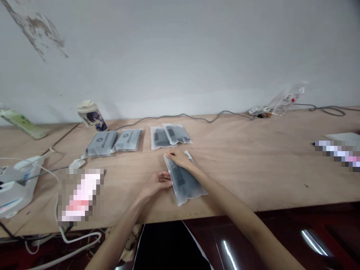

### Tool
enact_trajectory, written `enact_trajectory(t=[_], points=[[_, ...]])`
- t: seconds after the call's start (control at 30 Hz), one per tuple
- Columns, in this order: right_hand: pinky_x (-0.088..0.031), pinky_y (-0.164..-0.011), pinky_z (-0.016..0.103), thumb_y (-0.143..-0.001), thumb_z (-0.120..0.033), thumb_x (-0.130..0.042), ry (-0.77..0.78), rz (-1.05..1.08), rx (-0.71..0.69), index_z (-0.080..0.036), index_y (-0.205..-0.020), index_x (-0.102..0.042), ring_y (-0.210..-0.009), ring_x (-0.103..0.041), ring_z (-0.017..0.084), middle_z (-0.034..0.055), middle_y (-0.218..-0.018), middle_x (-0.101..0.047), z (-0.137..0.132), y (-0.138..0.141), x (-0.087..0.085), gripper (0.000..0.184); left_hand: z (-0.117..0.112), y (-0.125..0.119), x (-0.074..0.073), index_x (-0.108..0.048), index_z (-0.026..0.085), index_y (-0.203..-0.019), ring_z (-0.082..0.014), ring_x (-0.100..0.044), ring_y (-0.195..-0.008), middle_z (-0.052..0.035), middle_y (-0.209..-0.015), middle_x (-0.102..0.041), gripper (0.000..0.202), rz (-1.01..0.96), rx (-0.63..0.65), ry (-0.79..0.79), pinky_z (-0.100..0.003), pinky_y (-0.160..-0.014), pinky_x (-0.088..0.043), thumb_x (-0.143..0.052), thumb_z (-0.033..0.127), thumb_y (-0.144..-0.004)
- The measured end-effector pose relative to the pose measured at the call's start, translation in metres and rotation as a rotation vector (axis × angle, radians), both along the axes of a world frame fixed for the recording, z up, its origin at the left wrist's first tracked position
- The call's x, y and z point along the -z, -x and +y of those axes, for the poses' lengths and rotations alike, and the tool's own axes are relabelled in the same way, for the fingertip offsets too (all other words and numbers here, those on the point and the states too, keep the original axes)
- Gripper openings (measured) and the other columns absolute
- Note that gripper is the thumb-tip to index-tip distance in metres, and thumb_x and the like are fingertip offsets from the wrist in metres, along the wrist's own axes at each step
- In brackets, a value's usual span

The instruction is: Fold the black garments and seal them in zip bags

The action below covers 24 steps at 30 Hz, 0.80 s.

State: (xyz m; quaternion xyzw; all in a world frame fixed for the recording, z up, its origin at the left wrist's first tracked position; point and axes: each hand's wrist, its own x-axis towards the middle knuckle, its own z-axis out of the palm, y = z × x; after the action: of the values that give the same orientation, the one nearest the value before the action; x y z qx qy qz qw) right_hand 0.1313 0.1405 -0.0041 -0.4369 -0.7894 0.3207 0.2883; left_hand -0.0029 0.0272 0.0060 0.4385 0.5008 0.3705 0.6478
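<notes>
On the desk (253,176), four bags (128,140) lie in a row behind a fifth bag (182,183), with a cup (91,115) behind their left end and a cable (191,117) along the back edge.

Makeshift packing workroom: bare plywood bench (239,165), stained plaster wall (197,56), loose cables (191,117), bagged goods (128,139).
</notes>
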Motion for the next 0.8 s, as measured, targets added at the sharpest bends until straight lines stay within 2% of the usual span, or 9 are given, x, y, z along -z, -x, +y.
enact_trajectory(t=[0.13,0.2,0.3,0.37,0.47,0.57,0.67,0.7,0.8], points=[[-0.034,-0.06,0.024,-0.087,-0.025,-0.051,0.008,-0.049,0.073,-0.015,-0.068,-0.064,-0.063,-0.051,0.014,-0.0002,-0.066,-0.061,-0.004,0.002,-0.006,0.025,0.004,-0.016,0.007,-0.062,0.014,-0.08,-0.0154,-0.062,-0.062,-0.0024,-0.073,-0.067,0.025,0.218,-0.136,-0.058,-0.024,-0.054,-0.048,-0.073,0.022,-0.059],[-0.036,-0.061,0.025,-0.088,-0.025,-0.049,0.005,-0.076,0.133,-0.015,-0.072,-0.067,-0.066,-0.054,0.015,0.0018,-0.07,-0.065,-0.008,0.003,-0.012,0.026,0.005,-0.025,0.009,-0.062,0.014,-0.079,-0.017,-0.063,-0.062,-0.0023,-0.069,-0.067,0.019,0.338,-0.186,-0.119,-0.025,-0.054,-0.047,-0.068,0.02,-0.062],[-0.039,-0.064,0.025,-0.091,-0.026,-0.045,-0.011,-0.122,0.212,-0.015,-0.083,-0.07,-0.072,-0.06,0.017,0.0061,-0.082,-0.07,-0.012,0.005,-0.02,0.029,0.008,-0.036,0.013,-0.062,0.014,-0.08,-0.0178,-0.064,-0.066,-0.0027,-0.069,-0.068,0.014,0.394,-0.202,-0.233,-0.025,-0.059,-0.048,-0.062,0.017,-0.066],[-0.04,-0.067,0.025,-0.092,-0.026,-0.043,-0.022,-0.156,0.233,-0.015,-0.089,-0.07,-0.078,-0.062,0.018,0.0084,-0.091,-0.071,-0.014,0.006,-0.024,0.03,0.009,-0.042,0.016,-0.062,0.015,-0.082,-0.0158,-0.062,-0.059,-0.0012,-0.065,-0.067,0.013,0.404,-0.172,-0.24,-0.025,-0.054,-0.046,-0.059,0.016,-0.069],[-0.04,-0.069,0.026,-0.092,-0.026,-0.044,-0.034,-0.224,0.218,-0.016,-0.09,-0.071,-0.081,-0.063,0.019,0.008,-0.091,-0.072,-0.017,0.007,-0.026,0.029,0.009,-0.043,0.02,-0.06,0.015,-0.077,-0.0123,-0.055,-0.046,0.0017,-0.055,-0.06,0.008,0.436,-0.128,-0.179,-0.023,-0.044,-0.041,-0.059,0.02,-0.071],[-0.041,-0.073,0.028,-0.091,-0.026,-0.047,-0.061,-0.3,0.186,-0.017,-0.09,-0.071,-0.084,-0.064,0.02,0.0086,-0.093,-0.072,-0.022,0.008,-0.026,0.025,0.007,-0.03,0.015,-0.058,0.015,-0.071,-0.0118,-0.056,-0.046,0.0019,-0.053,-0.059,0.01,0.352,-0.07,-0.098,-0.022,-0.046,-0.044,-0.064,0.023,-0.071],[-0.038,-0.083,0.033,-0.092,-0.028,-0.048,-0.112,-0.361,0.173,-0.016,-0.093,-0.07,-0.092,-0.063,0.024,0.0127,-0.098,-0.071,-0.029,0.013,-0.024,0.025,0.007,-0.006,0.001,-0.06,0.013,-0.076,-0.0147,-0.066,-0.061,-0.0031,-0.065,-0.067,0.017,0.14,0.093,0.063,-0.025,-0.061,-0.052,-0.071,0.024,-0.068],[-0.036,-0.087,0.036,-0.092,-0.028,-0.047,-0.13,-0.376,0.17,-0.015,-0.094,-0.07,-0.094,-0.063,0.025,0.014,-0.098,-0.071,-0.03,0.015,-0.024,0.026,0.007,0.001,-0.003,-0.062,0.013,-0.078,-0.0154,-0.067,-0.067,-0.0053,-0.072,-0.069,0.02,0.092,0.113,0.119,-0.026,-0.066,-0.053,-0.072,0.026,-0.068],[-0.031,-0.093,0.04,-0.094,-0.027,-0.044,-0.173,-0.404,0.166,-0.013,-0.096,-0.069,-0.098,-0.061,0.026,0.0162,-0.1,-0.07,-0.034,0.018,-0.021,0.029,0.012,0.013,-0.008,-0.063,0.013,-0.083,-0.0152,-0.069,-0.07,-0.0088,-0.087,-0.071,0.026,0.084,0.01,0.21,-0.026,-0.068,-0.054,-0.071,0.035,-0.072]])
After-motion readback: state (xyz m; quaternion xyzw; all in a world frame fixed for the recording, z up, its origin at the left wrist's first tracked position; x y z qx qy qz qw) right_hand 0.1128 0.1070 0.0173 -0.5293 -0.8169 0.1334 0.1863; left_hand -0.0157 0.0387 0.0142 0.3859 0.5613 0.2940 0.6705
